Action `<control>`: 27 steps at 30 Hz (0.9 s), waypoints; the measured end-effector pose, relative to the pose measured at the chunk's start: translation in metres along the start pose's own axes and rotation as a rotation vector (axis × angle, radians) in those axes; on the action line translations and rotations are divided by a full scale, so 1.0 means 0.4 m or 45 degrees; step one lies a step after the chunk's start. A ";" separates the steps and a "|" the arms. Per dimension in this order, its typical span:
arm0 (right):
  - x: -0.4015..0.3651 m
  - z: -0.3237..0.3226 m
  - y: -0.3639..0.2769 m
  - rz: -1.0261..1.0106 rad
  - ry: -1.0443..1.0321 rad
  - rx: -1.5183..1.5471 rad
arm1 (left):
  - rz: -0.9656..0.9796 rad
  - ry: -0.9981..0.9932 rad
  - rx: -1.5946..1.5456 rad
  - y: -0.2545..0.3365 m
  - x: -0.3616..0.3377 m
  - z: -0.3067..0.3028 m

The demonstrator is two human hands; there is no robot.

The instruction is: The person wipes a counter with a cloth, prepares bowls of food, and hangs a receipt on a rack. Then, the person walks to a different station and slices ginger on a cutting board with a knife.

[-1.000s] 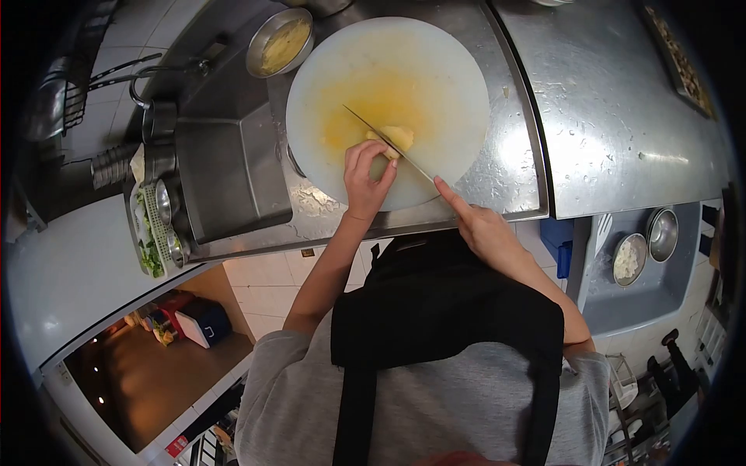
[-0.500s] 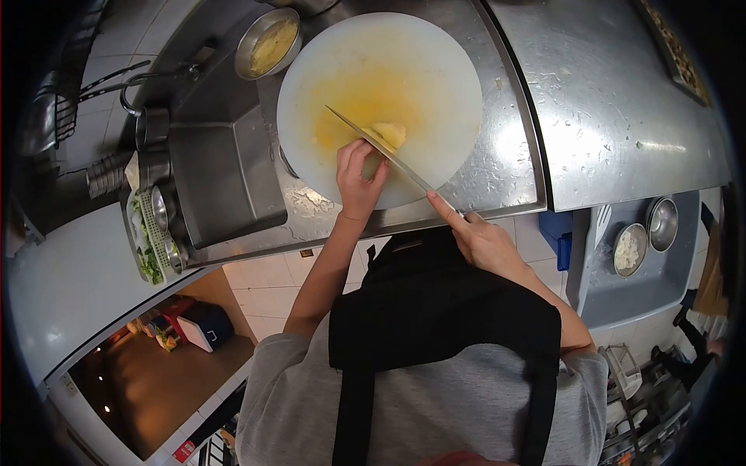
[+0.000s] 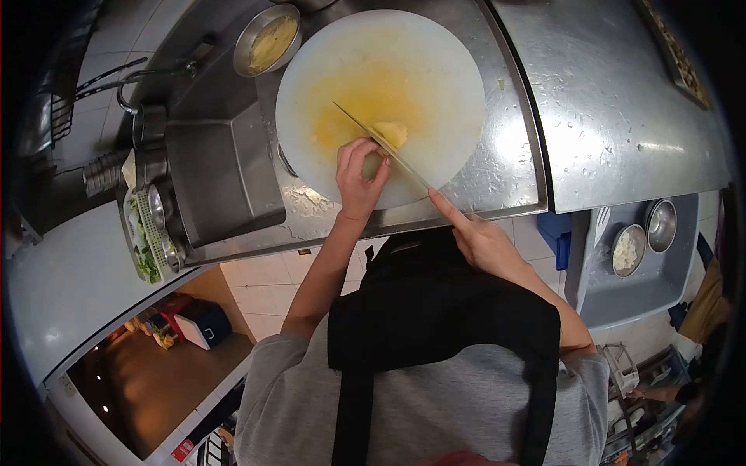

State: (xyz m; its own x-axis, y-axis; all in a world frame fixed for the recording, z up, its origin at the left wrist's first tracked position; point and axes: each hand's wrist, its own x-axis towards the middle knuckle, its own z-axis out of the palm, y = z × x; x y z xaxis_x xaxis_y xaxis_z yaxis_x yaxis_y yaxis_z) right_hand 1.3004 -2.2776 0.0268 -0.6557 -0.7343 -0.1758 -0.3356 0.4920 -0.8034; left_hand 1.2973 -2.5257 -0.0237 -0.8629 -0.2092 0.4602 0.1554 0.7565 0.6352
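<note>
My right hand [image 3: 488, 242] grips a kitchen knife [image 3: 404, 165], its index finger stretched along the top of the blade's near end. The long blade lies diagonally over a round white cutting board [image 3: 454, 85], its tip pointing up and left. Against the blade's right side rests a pale yellow piece of food [image 3: 391, 133]. On the other side, my left hand [image 3: 360, 177] has its fingers curled with the knuckles right at the blade and the thumb tucked in; I cannot tell what sits under those fingers. An orange-yellow stain covers the board's middle.
A metal bowl of yellow strips [image 3: 272, 45] stands beyond the board's upper left. The sink [image 3: 225, 171] is to the left, with a green basket [image 3: 155, 233] past it. At right, a grey tub [image 3: 653, 287] holds metal bowls. Another person's arm [image 3: 660, 393] shows at lower right.
The knife tip has shifted slightly right and up, the blade still beside my left knuckles. My left hand has barely moved. The other person at the far right has changed position.
</note>
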 end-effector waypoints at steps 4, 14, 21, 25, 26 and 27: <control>0.046 0.006 0.006 -0.076 0.092 -0.008 | -0.013 0.000 -0.019 0.004 0.001 0.000; 0.044 0.006 0.020 -0.055 0.064 -0.029 | 0.022 0.000 0.015 0.001 0.004 0.000; 0.065 0.016 -0.006 0.040 0.033 -0.120 | 0.062 -0.125 0.107 0.034 0.041 -0.038; 0.044 0.040 0.006 -0.005 0.121 -0.262 | 0.264 -0.243 0.303 -0.019 0.080 -0.032; 0.040 0.029 0.002 0.014 0.071 -0.289 | 0.328 -0.280 0.366 -0.034 0.093 -0.030; 0.040 0.013 -0.010 0.054 -0.016 -0.278 | 0.371 -0.341 0.362 -0.037 0.107 -0.031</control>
State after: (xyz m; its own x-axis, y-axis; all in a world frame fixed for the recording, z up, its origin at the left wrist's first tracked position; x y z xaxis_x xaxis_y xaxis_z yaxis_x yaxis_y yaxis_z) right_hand 1.2948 -2.2936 0.0243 -0.6644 -0.7157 -0.2153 -0.4468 0.6112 -0.6533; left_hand 1.2639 -2.5535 -0.0059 -0.9021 0.1752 0.3943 0.3038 0.9069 0.2920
